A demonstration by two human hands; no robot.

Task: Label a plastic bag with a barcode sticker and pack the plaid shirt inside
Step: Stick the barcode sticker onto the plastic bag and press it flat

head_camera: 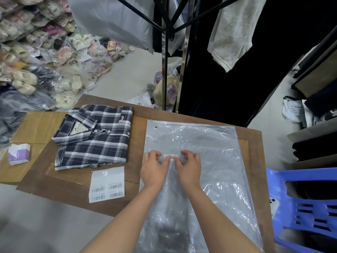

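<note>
A clear plastic bag (215, 143) with a zip strip at its far end lies flat on the brown wooden table (73, 179). A small white barcode sticker (170, 156) sits on the bag's middle. My left hand (154, 170) and my right hand (189, 168) rest on the bag, and their fingertips press the sticker's near edge from both sides. Left of the bag lies the folded dark plaid shirt (94, 139), collar to the left. A white backing sheet with several barcode stickers (107, 184) lies in front of the shirt.
A purple-and-white tissue pack (19, 154) sits on the cardboard at the left. A blue plastic chair (306, 207) stands at the right edge. A black garment rack (164, 52) with hanging clothes rises behind the table. Bagged slippers (36, 61) are piled on the floor at far left.
</note>
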